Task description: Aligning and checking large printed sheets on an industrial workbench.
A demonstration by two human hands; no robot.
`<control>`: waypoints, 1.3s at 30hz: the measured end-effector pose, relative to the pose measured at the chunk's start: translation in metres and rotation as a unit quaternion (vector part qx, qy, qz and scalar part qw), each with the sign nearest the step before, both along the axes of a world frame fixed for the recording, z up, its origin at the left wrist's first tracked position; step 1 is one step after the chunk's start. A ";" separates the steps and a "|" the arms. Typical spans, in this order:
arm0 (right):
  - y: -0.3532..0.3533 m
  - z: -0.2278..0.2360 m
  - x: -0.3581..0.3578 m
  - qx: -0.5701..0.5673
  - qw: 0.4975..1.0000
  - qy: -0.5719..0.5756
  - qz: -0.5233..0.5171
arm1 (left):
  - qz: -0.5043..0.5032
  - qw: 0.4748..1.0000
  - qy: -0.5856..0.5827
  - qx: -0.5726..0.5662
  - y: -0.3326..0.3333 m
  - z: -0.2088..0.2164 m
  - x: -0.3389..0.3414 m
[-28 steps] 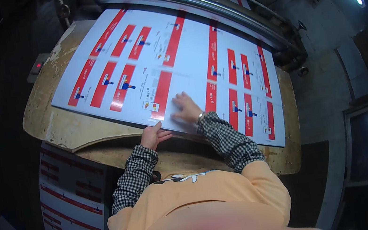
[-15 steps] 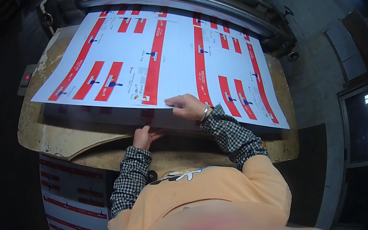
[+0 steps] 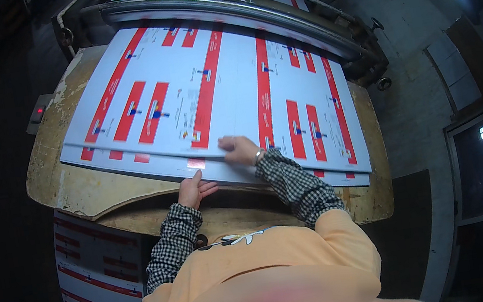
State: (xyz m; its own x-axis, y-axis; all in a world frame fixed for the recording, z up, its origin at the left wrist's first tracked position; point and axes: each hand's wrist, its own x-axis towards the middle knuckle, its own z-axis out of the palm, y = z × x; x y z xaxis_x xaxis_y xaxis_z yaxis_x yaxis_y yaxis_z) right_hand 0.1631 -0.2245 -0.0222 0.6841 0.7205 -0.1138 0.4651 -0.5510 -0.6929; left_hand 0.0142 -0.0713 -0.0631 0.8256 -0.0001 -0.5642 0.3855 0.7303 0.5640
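Observation:
A large white printed sheet (image 3: 232, 90) with red bands and small blue marks lies on the worn table, its far end under the metal roller (image 3: 219, 4). My right hand (image 3: 240, 150) is closed at its near edge, fingers curled over the border. Beneath it another printed sheet (image 3: 150, 166) juts out toward me. At this lower sheet's front edge rests my left hand (image 3: 196, 189), thumb up against the border and fingers stretched out. Whether anything lies between that thumb and fingers is not clear.
The wooden table (image 3: 48, 173) has a curved cut-out at its front. Below left stands a stack of similar printed sheets (image 3: 98, 278). A switch box (image 3: 39, 112) with a red light sits at the left, and a handwheel (image 3: 384, 84) at the right. More printed sheet shows behind the roller.
The upper sheet's near edge has come down close to the lower sheet, whose front strip now shows brightly. My left thumb has lifted away from my fingers. More of the roller machine is visible.

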 end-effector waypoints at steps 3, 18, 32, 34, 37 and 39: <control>0.010 -0.008 0.017 -0.027 0.993 -0.058 -0.094 | -0.009 1.000 -0.020 0.012 0.000 0.003 0.003; -0.004 0.049 -0.016 -0.077 0.991 0.046 0.102 | -0.021 0.997 -0.066 -0.023 0.001 0.019 -0.005; -0.007 0.019 -0.024 -0.034 0.989 0.116 0.090 | 0.016 1.000 -0.018 0.009 0.000 0.002 0.001; 0.005 0.029 -0.010 -0.079 0.993 0.091 -0.014 | 0.006 1.000 -0.012 0.003 0.002 -0.003 -0.001; 0.009 -0.005 0.017 -0.098 0.986 0.010 -0.138 | -0.004 1.000 -0.020 0.015 -0.001 -0.001 0.002; 0.017 -0.021 0.022 -0.074 0.981 -0.046 -0.173 | 0.006 1.000 -0.021 0.011 0.000 0.002 0.003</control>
